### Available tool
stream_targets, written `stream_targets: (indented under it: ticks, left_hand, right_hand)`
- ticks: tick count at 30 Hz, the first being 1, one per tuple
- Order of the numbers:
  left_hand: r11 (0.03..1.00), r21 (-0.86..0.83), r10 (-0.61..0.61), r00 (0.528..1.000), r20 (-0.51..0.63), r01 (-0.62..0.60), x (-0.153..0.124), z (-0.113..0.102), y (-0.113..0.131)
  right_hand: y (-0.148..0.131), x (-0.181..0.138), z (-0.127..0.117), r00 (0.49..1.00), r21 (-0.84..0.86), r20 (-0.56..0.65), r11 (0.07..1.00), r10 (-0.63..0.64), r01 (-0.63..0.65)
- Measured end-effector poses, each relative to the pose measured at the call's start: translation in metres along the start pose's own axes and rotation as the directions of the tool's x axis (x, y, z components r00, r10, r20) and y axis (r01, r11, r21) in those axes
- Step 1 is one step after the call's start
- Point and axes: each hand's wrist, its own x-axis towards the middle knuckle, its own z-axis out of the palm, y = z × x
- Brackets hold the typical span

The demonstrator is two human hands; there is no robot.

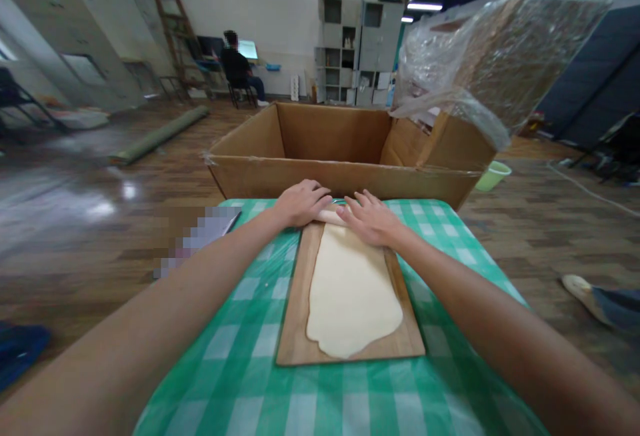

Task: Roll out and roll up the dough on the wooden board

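A long flat sheet of pale dough (350, 289) lies on a wooden board (295, 329) on a table with a green and white checked cloth (240, 329). At the board's far end a pale rolling pin (332, 216) rests across the dough. My left hand (301, 201) lies palm down on its left part with the fingers curled over it. Over the pin's right part my right hand (371, 217) is laid flat, fingers stretched out.
A large open cardboard box (345, 156) stands just beyond the table's far edge, with crumpled clear plastic (490, 63) over its right side. A green bowl (493, 175) sits on the wooden floor at right. A person sits at a desk far back.
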Motion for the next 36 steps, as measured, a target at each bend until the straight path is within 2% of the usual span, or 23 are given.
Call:
stream_targets:
  ticks: [3, 9, 12, 15, 18, 22, 25, 28, 30, 33, 36]
  left_hand:
    - [0.999, -0.005, 0.037, 0.999, 0.033, -0.037, 0.003, 0.001, -0.003]
    - [0.996, -0.053, -0.067, 0.987, 0.148, 0.075, -0.014, -0.001, 0.012]
    - [0.987, -0.023, -0.158, 0.983, 0.097, 0.161, -0.033, -0.005, 0.034]
    - [0.960, -0.020, -0.278, 0.961, 0.007, 0.278, -0.052, -0.009, 0.062]
    - [0.946, -0.046, -0.322, 0.945, -0.054, 0.320, -0.071, -0.017, 0.091]
    - [0.970, -0.065, -0.239, 0.968, -0.070, 0.235, -0.098, -0.034, 0.127]
    - [0.981, -0.087, -0.178, 0.983, -0.038, 0.174, -0.117, -0.045, 0.143]
    - [0.991, -0.115, -0.066, 0.998, -0.011, 0.064, -0.123, -0.048, 0.139]
    - [0.993, -0.120, 0.014, 1.000, -0.002, -0.014, -0.111, -0.045, 0.123]
    - [0.988, -0.104, 0.118, 0.993, 0.003, -0.117, -0.074, -0.036, 0.093]
    - [0.977, -0.099, 0.189, 0.982, 0.006, -0.187, -0.027, -0.025, 0.071]
  right_hand:
    - [-0.005, -0.009, -0.001, 1.000, 0.008, -0.009, 1.000, -0.007, 0.007]
    - [0.005, 0.007, -0.014, 0.996, -0.116, 0.014, 0.989, -0.092, 0.093]
    - [0.008, 0.018, -0.019, 0.988, -0.140, 0.036, 0.978, -0.151, 0.155]
    - [0.006, 0.013, -0.018, 0.985, -0.103, 0.046, 0.980, -0.165, 0.169]
    - [0.001, -0.013, -0.017, 0.983, -0.043, 0.034, 0.983, -0.179, 0.181]
    - [-0.008, -0.070, -0.023, 0.986, -0.015, -0.036, 0.987, -0.162, 0.161]
    - [-0.021, -0.117, -0.027, 0.988, -0.012, -0.064, 0.990, -0.142, 0.141]
    - [-0.039, -0.151, -0.024, 0.988, -0.020, -0.108, 0.994, -0.110, 0.108]
    - [-0.051, -0.161, -0.017, 0.987, -0.026, -0.153, 0.999, -0.041, 0.037]
    - [-0.055, -0.154, -0.005, 0.978, -0.020, -0.198, 0.997, 0.073, -0.078]
    - [-0.036, -0.128, 0.002, 0.971, 0.002, -0.195, 0.991, 0.135, -0.137]
